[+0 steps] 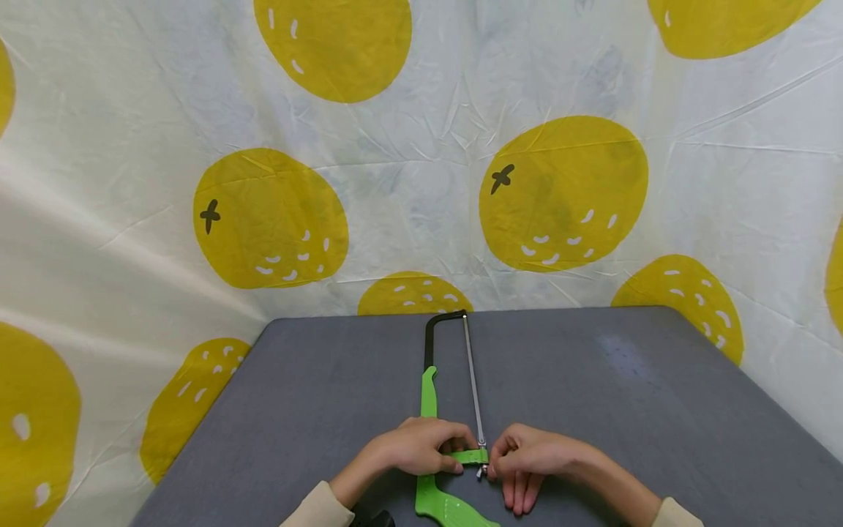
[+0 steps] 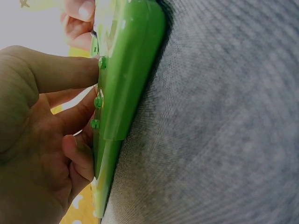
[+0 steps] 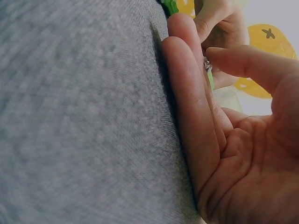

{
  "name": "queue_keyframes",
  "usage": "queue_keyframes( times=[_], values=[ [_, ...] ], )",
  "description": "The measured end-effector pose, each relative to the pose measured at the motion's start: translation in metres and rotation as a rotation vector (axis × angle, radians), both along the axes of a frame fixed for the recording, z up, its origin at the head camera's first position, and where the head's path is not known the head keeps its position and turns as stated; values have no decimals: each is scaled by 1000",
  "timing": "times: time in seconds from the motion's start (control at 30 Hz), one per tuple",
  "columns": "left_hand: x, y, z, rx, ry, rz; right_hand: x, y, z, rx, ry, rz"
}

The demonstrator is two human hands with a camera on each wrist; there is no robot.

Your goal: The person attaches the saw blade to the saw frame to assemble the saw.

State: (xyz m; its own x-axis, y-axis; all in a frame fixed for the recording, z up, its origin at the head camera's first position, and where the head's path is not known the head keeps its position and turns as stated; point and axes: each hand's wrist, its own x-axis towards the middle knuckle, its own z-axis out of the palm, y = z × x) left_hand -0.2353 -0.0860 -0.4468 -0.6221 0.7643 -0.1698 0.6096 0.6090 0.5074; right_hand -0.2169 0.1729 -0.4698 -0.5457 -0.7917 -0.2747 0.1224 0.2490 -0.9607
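Note:
A hacksaw with a green handle, a black front bow and a thin silver blade lies on the grey table, blade side to the right. My left hand grips its green cross arm near the handle, thumb on the near side and fingers beyond. In the left wrist view, the thumb meets the green frame. At the end of that arm sits a small metal wing nut. My right hand has thumb and index finger at this nut, its other fingers resting on the table. Fingertips partly hide the nut.
The grey table reaches back to a hanging white cloth printed with yellow fruit, which also runs along both sides. A small black object shows at the bottom edge beside the left wrist.

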Motion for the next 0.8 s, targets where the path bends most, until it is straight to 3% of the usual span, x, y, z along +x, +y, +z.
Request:
queue_keyframes(
  times=[0.8],
  values=[
    [-1, -1, 1, 6, -3, 5, -1, -3, 0, -16, -18, -8]
  ],
)
